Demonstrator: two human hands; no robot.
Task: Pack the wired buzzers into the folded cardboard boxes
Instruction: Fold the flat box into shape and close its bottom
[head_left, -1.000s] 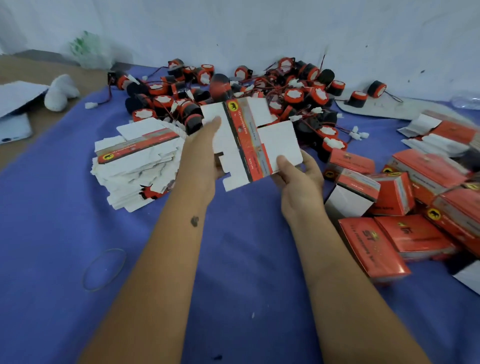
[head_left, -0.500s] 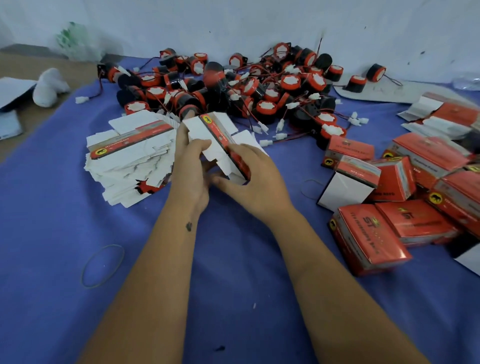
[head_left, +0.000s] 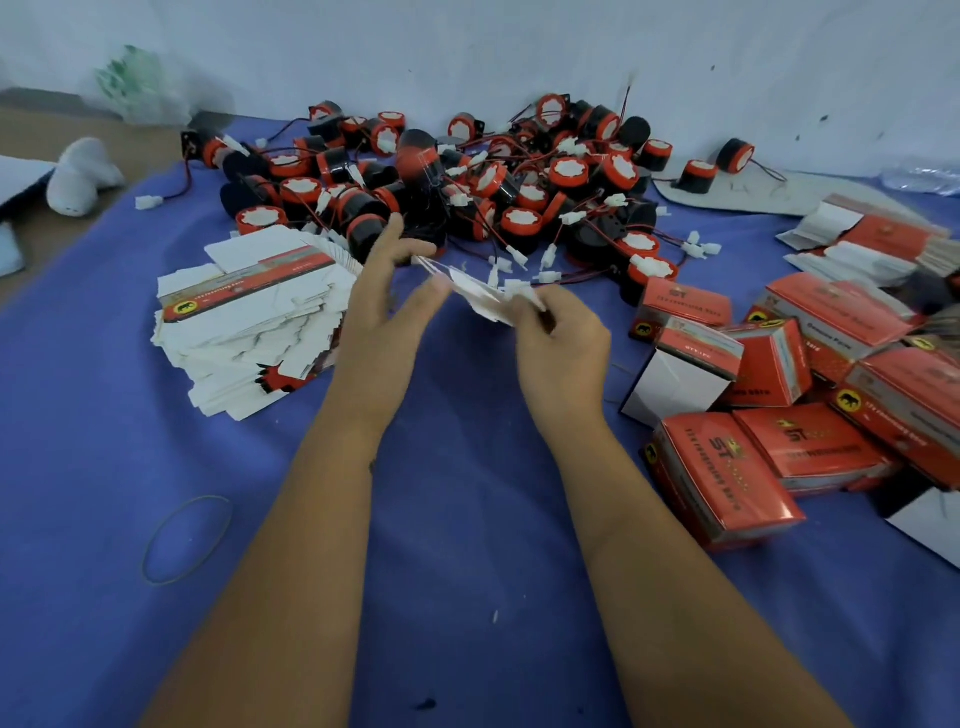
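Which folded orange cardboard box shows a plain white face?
The folded orange cardboard box nearest the right hand; its white side faces the camera, while neighbours show orange print.

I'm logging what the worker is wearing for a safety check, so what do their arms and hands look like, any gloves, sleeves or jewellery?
Both forearms are bare all the way to the bottom edge of the view: no sleeves show. The left hand and right hand wear no gloves, and no rings, watch or wristbands are visible. The left forearm has one small dark mark near the wrist. The fingers are motion-blurred, so fine details like nails cannot be judged.

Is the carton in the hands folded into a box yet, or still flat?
Still flat. The carton blank shows edge-on as a thin blurred sheet, pinched by the right hand; the left hand touches it with straight fingers.
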